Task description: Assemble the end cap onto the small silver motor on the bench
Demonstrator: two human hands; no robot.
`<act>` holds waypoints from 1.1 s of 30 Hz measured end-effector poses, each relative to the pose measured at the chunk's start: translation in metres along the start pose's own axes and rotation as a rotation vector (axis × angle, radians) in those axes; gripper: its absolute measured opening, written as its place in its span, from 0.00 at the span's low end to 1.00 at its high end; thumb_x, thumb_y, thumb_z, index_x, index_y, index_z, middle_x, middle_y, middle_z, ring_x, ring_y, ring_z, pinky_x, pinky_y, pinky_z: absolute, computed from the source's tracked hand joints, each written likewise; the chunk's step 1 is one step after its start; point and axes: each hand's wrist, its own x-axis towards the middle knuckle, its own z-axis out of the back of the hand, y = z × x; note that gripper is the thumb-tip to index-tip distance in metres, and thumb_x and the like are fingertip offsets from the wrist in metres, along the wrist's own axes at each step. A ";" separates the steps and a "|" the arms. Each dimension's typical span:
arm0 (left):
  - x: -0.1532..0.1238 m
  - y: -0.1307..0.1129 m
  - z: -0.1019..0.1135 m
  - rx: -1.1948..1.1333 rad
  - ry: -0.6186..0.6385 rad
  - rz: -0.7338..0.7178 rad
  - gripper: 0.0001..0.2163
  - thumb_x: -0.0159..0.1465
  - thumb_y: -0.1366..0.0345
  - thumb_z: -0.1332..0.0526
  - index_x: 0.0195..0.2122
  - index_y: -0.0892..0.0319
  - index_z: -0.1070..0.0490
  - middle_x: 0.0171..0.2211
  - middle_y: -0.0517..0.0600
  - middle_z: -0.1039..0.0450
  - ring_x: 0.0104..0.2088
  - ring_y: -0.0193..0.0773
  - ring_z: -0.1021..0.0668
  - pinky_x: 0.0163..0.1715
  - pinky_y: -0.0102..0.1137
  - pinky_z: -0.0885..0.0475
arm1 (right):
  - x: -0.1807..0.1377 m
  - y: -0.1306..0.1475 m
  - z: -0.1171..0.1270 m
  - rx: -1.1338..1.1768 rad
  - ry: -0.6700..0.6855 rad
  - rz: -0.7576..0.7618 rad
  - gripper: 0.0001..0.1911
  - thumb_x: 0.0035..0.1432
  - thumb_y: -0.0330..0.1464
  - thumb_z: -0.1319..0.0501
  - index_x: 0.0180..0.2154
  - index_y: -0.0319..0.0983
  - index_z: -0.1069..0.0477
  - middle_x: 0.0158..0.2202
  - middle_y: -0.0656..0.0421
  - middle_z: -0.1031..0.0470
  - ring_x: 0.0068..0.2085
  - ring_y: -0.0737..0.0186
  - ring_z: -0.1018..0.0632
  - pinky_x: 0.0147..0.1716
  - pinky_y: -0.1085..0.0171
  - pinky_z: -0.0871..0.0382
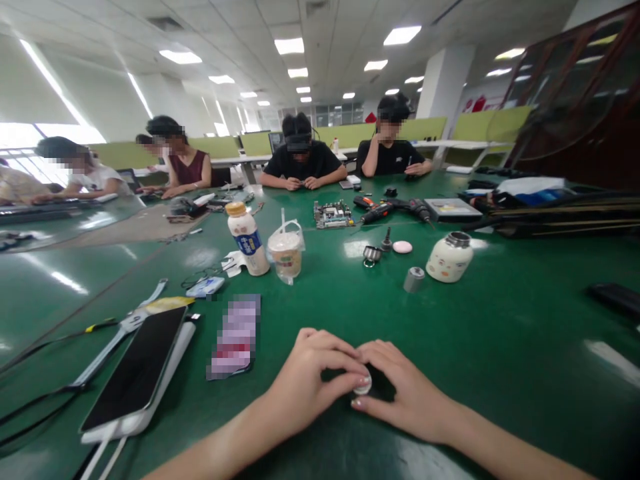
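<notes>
My left hand (310, 380) and my right hand (400, 390) rest together on the green table (500, 347) near its front edge. Both are curled, with fingertips pinching a small round silvery part (363, 385) between them. Most of that part is hidden by my fingers. Farther back stands a white bottle body (449, 257) with an open metal mouth, a small grey cylinder (413, 279) beside it, a pink round disc (402, 247) and a small metal ring piece (371, 255).
A phone (135, 367) lies on a white power bank at the left, with cables. A milk bottle (247, 239), a bagged drink cup (285, 252), a circuit board (333, 215) and a power drill (395, 209) stand mid-table. Several people sit along the far side.
</notes>
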 end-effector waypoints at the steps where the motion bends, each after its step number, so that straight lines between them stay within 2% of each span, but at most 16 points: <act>1: -0.001 -0.001 -0.002 -0.010 -0.006 0.019 0.03 0.61 0.65 0.33 0.35 0.48 0.20 0.39 0.44 0.19 0.41 0.38 0.21 0.44 0.35 0.37 | 0.000 0.000 0.000 -0.001 0.001 0.001 0.16 0.58 0.43 0.36 0.43 0.41 0.33 0.45 0.56 0.27 0.46 0.55 0.28 0.47 0.57 0.36; 4: -0.003 -0.004 -0.007 -0.037 -0.078 0.019 0.03 0.62 0.67 0.34 0.34 0.51 0.21 0.36 0.45 0.20 0.41 0.39 0.22 0.45 0.36 0.36 | 0.000 -0.002 0.000 -0.005 0.015 0.002 0.15 0.59 0.43 0.36 0.43 0.41 0.33 0.45 0.56 0.27 0.46 0.55 0.29 0.47 0.56 0.36; 7: -0.003 -0.003 -0.009 -0.042 -0.196 -0.065 0.05 0.62 0.70 0.35 0.32 0.53 0.23 0.32 0.45 0.20 0.41 0.40 0.23 0.47 0.36 0.35 | 0.000 -0.002 0.001 -0.006 0.018 0.000 0.16 0.59 0.43 0.36 0.44 0.41 0.33 0.45 0.56 0.27 0.46 0.55 0.28 0.47 0.57 0.36; 9: -0.003 0.003 -0.007 0.000 -0.287 -0.079 0.05 0.63 0.71 0.36 0.32 0.54 0.23 0.32 0.45 0.20 0.42 0.40 0.23 0.47 0.36 0.35 | 0.001 -0.001 0.001 -0.008 0.018 -0.006 0.16 0.59 0.43 0.36 0.45 0.41 0.33 0.45 0.56 0.27 0.45 0.55 0.28 0.46 0.57 0.36; 11: -0.005 0.017 -0.005 0.093 -0.351 -0.030 0.04 0.63 0.70 0.35 0.33 0.54 0.23 0.32 0.45 0.20 0.43 0.42 0.24 0.47 0.37 0.35 | 0.001 0.000 0.002 -0.010 0.019 -0.008 0.16 0.59 0.42 0.36 0.45 0.41 0.32 0.45 0.56 0.27 0.45 0.55 0.27 0.46 0.57 0.36; 13: -0.007 0.034 -0.004 0.202 -0.331 0.058 0.03 0.62 0.68 0.34 0.33 0.53 0.22 0.33 0.46 0.20 0.42 0.44 0.25 0.46 0.39 0.35 | 0.002 0.001 0.003 -0.009 0.022 -0.010 0.16 0.58 0.42 0.35 0.45 0.42 0.32 0.46 0.56 0.27 0.46 0.56 0.27 0.46 0.57 0.37; 16: -0.011 0.055 -0.007 0.303 -0.235 0.185 0.02 0.60 0.65 0.32 0.32 0.50 0.20 0.34 0.46 0.22 0.42 0.44 0.27 0.44 0.40 0.35 | 0.002 0.003 0.004 -0.008 0.031 -0.025 0.16 0.58 0.41 0.35 0.45 0.42 0.32 0.46 0.56 0.27 0.46 0.56 0.28 0.46 0.57 0.37; 19: -0.012 0.064 -0.011 0.347 -0.212 0.228 0.02 0.60 0.63 0.32 0.33 0.48 0.19 0.36 0.46 0.23 0.43 0.45 0.28 0.43 0.40 0.35 | 0.002 0.003 0.004 -0.011 0.043 -0.037 0.16 0.58 0.40 0.34 0.45 0.42 0.32 0.46 0.57 0.27 0.47 0.56 0.28 0.47 0.57 0.38; 24: -0.013 0.061 -0.015 0.376 -0.231 0.231 0.07 0.58 0.62 0.30 0.38 0.47 0.20 0.41 0.47 0.23 0.45 0.46 0.29 0.44 0.41 0.35 | 0.001 0.003 0.004 -0.010 0.048 -0.040 0.16 0.58 0.41 0.35 0.45 0.43 0.33 0.47 0.58 0.28 0.47 0.56 0.28 0.48 0.57 0.39; 28: -0.013 0.055 -0.013 0.359 -0.294 0.221 0.05 0.57 0.63 0.30 0.35 0.49 0.19 0.40 0.47 0.22 0.44 0.47 0.28 0.43 0.42 0.36 | 0.001 0.003 0.004 -0.011 0.047 -0.040 0.16 0.57 0.40 0.34 0.45 0.43 0.33 0.46 0.58 0.27 0.47 0.57 0.28 0.47 0.57 0.39; 31: -0.011 0.040 -0.014 0.227 -0.381 0.077 0.02 0.61 0.66 0.33 0.34 0.52 0.21 0.35 0.47 0.21 0.41 0.43 0.26 0.43 0.40 0.34 | 0.002 0.002 0.003 -0.007 0.041 -0.036 0.16 0.57 0.40 0.34 0.44 0.42 0.33 0.45 0.58 0.27 0.45 0.57 0.28 0.46 0.58 0.39; 33: -0.010 0.026 -0.016 0.099 -0.380 -0.061 0.02 0.62 0.67 0.34 0.35 0.53 0.22 0.33 0.46 0.20 0.41 0.41 0.25 0.44 0.38 0.34 | 0.002 0.002 0.002 -0.005 0.032 -0.021 0.16 0.57 0.40 0.34 0.44 0.42 0.34 0.45 0.58 0.28 0.45 0.57 0.28 0.46 0.58 0.39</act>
